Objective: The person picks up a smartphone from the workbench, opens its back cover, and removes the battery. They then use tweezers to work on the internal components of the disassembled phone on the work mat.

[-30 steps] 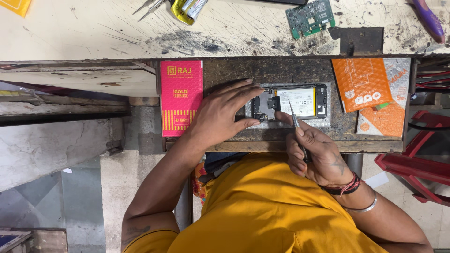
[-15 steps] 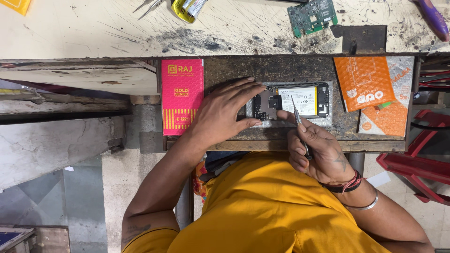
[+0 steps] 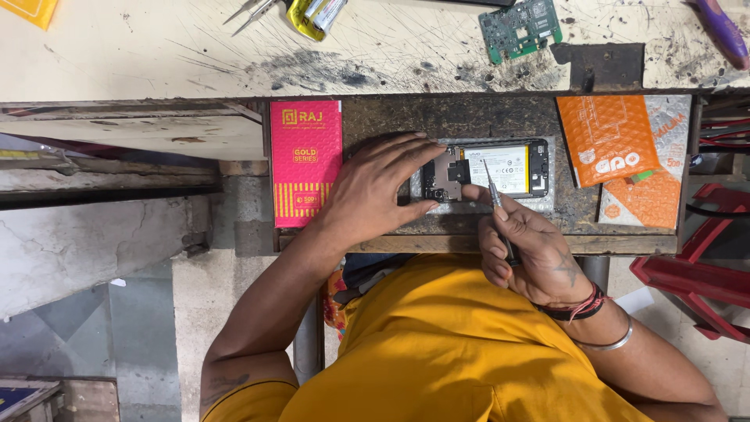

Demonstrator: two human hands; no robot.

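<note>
An opened phone (image 3: 500, 169) lies back-up on a dark worn board (image 3: 375, 117), its white battery and black shield exposed. My left hand (image 3: 375, 191) rests over the phone's left end, fingers spread and pressing on it. My right hand (image 3: 527, 246) grips a thin metal screwdriver (image 3: 494, 191), its tip pointing up onto the phone's middle, beside the battery. The index finger of that hand touches the phone near the shield.
A pink flat box (image 3: 305, 162) lies left of the phone. Orange and grey pouches (image 3: 625, 156) lie to the right. On the pale scratched bench top (image 3: 156, 55) sit a green circuit board (image 3: 521, 27), tweezers (image 3: 250, 12), a yellow tool (image 3: 312, 14) and a purple handle (image 3: 723, 27). Red stool (image 3: 695, 273) at right.
The screwdriver tip has shifted slightly on the phone. My left hand stays pressed on the phone's left end.
</note>
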